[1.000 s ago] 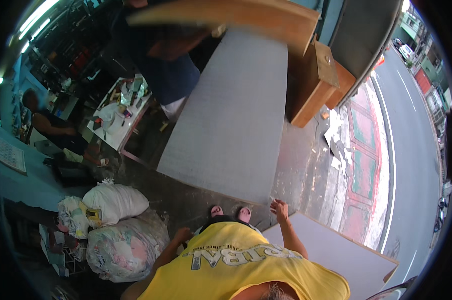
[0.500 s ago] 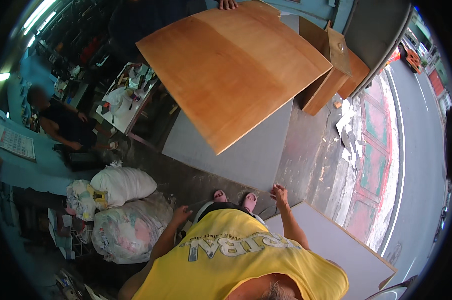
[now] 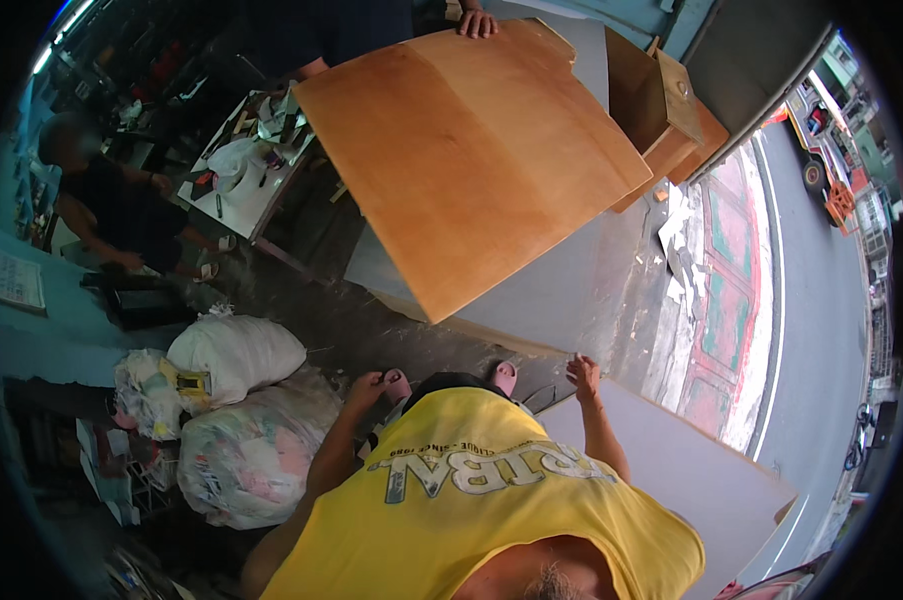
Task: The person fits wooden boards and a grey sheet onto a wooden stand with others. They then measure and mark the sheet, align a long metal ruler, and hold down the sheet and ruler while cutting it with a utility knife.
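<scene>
A large varnished wooden panel (image 3: 471,165) slants across the upper middle, beyond my reach. Another person's hand (image 3: 477,23) rests on its far edge. Below the panel lies a wide grey board (image 3: 541,300), with its pale near edge toward me. My right hand (image 3: 584,374) is at this board's near right corner, fingers apart and partly bent; contact with the corner is unclear. My left hand (image 3: 369,386) hangs low at my left side, fingers loosely curled, with nothing visible in it. Next to my right forearm lies a pale grey board (image 3: 671,450).
Stuffed sacks, one white (image 3: 236,355) and one clear plastic (image 3: 256,455), crowd my left. A cluttered white table (image 3: 246,205) stands behind them, near a seated person (image 3: 111,205). Wooden drawer-like pieces (image 3: 661,115) stand far right. Scraps (image 3: 681,245) litter the floor beside the road (image 3: 816,290).
The wooden panel has turned slightly, and the other person's hand has come further onto it. My right hand has shifted up and right in view; my left hand has moved upward with its fingers more curled.
</scene>
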The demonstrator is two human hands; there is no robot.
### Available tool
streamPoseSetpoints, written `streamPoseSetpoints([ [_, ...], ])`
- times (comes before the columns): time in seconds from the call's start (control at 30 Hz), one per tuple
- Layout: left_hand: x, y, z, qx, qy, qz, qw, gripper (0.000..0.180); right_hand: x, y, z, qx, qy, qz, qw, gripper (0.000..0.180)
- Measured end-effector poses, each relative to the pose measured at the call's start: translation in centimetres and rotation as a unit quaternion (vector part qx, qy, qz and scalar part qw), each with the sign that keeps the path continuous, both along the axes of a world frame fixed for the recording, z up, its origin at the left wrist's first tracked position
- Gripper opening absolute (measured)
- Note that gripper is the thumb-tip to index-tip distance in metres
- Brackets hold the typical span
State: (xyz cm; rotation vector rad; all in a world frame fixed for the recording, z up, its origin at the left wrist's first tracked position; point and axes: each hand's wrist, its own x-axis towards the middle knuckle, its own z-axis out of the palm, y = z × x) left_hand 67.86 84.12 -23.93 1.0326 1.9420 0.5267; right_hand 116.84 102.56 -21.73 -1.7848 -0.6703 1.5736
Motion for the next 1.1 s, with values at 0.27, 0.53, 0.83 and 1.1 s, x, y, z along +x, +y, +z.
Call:
streamPoseSetpoints([
  [0.27, -12.0, -4.0, -5.9, -0.003, -0.017, -0.037, 0.999, 0.048, -10.7, -8.8, 1.9, 0.040, -0.111, -0.020, 0.993, 0.038],
  [0.53, -20.4, -8.1, -7.2, 0.034, -0.055, -0.090, 0.994, 0.040, -18.6, -15.2, 4.2, 0.000, -0.142, -0.008, 0.990, 0.043],
  [0.83, -22.2, -10.7, -5.6, 0.036, 0.243, -0.401, 0.882, 0.018, -23.9, -10.5, 7.7, 0.138, -0.337, 0.009, 0.931, 0.062],
  [1.1, -21.9, -14.2, -5.3, 0.045, 0.221, -0.430, 0.874, 0.010, -24.3, -0.4, 17.3, 0.371, -0.611, -0.001, 0.700, 0.078],
])
